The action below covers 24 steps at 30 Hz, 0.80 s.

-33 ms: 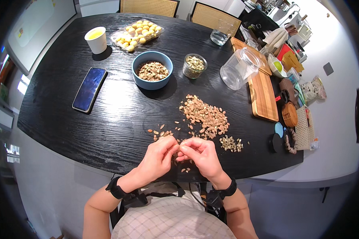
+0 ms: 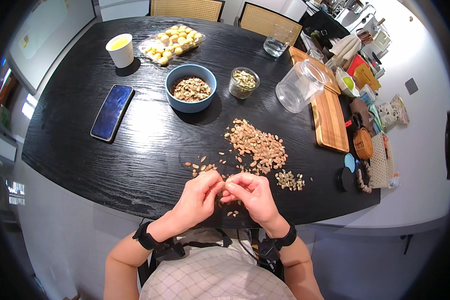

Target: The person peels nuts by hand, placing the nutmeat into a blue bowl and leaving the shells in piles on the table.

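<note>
My left hand [image 2: 201, 195] and my right hand [image 2: 251, 196] meet above the table's near edge, both with fingers pinched together. Whatever lies between the fingertips is too small and covered to make out. Just beyond them spreads a heap of reddish-brown seeds in their shells [image 2: 257, 147]. A small group of greenish shelled seeds [image 2: 290, 181] lies to the right of my right hand. By my left hand's fingers are some scattered brown shells or seeds [image 2: 203, 169], and a few loose pieces [image 2: 233, 213] show below my hands.
A blue bowl of brown husks [image 2: 191, 106], a glass jar of greenish seeds [image 2: 244, 83] and a clear plastic jar [image 2: 296, 89] stand farther back. A phone [image 2: 112, 112], white cup [image 2: 121, 54] and pack of yellow balls [image 2: 172, 44] are left. Wooden boards [image 2: 331, 125] lie right.
</note>
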Each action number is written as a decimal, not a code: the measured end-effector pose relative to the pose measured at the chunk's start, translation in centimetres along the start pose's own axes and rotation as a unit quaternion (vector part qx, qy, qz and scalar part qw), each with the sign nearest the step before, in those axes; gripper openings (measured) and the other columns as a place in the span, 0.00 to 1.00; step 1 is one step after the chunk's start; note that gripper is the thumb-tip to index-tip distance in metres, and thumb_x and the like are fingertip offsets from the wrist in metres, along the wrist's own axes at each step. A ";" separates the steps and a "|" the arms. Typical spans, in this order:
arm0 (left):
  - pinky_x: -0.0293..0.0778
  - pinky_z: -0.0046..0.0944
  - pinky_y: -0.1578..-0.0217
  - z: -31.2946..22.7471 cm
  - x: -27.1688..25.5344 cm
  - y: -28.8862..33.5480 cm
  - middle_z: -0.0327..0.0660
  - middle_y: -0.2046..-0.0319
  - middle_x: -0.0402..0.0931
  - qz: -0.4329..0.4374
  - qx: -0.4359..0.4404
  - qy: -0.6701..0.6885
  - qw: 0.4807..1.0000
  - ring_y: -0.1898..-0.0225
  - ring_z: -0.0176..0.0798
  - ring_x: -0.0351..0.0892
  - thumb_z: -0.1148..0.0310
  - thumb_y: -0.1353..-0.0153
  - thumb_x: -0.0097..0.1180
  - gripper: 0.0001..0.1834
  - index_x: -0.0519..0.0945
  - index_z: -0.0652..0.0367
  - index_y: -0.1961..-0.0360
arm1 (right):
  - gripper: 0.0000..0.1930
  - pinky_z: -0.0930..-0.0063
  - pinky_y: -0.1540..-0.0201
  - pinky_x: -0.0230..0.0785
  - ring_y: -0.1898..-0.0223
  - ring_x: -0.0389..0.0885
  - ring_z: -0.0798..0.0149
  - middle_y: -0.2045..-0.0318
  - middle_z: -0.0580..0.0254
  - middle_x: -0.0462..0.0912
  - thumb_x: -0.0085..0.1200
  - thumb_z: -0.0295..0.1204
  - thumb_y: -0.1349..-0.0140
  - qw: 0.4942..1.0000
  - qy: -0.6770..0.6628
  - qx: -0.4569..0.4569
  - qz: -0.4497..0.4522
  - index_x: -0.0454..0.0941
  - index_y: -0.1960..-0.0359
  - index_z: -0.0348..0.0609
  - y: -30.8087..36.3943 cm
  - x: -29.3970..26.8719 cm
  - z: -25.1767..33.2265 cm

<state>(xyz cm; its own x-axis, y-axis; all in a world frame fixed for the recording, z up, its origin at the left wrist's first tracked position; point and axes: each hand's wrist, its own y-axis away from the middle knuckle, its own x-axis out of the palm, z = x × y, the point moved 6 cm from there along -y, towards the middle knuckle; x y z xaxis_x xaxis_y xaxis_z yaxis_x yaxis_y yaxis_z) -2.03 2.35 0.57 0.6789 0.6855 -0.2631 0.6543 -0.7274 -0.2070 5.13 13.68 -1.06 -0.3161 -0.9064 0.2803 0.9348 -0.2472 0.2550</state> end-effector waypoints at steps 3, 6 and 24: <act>0.65 0.41 0.74 0.1 0.0 0.0 0.48 0.78 0.66 -0.005 -0.003 -0.002 1.000 0.76 0.49 0.68 0.80 0.42 0.50 0.06 0.68 0.65 0.74 | 0.06 0.73 0.61 0.81 0.67 0.80 0.72 0.68 0.60 0.80 0.50 0.22 0.35 1.000 -0.004 0.008 0.010 0.77 0.61 0.31 0.0 -0.1 -0.4; 0.65 0.40 0.75 0.1 -0.1 -0.3 0.48 0.79 0.67 0.002 -0.030 0.011 0.999 0.77 0.47 0.69 0.79 0.40 0.50 0.06 0.68 0.65 0.74 | 0.06 0.77 0.64 0.79 0.68 0.79 0.73 0.71 0.62 0.81 0.52 0.23 0.36 1.000 -0.012 0.009 -0.016 0.78 0.65 0.31 0.1 -0.1 -0.1; 0.58 0.51 0.44 0.6 -4.4 1.0 0.49 0.48 0.64 -0.017 0.042 -0.302 0.952 0.43 0.53 0.61 0.74 0.47 0.59 0.23 0.75 0.53 0.47 | 0.11 0.69 0.67 0.69 0.70 0.74 0.58 0.70 0.56 0.75 0.56 0.17 0.46 0.803 0.530 -0.238 -0.131 0.79 0.60 0.37 5.2 -3.8 3.0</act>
<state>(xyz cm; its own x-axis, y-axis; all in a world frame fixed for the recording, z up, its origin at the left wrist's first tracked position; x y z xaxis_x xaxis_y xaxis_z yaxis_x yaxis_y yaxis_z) -4.58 -1.37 0.91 0.3266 0.5835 -0.7436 0.6259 -0.7230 -0.2924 10.75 16.86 1.99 -0.4324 -0.5216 -0.7355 0.8946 -0.3505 -0.2773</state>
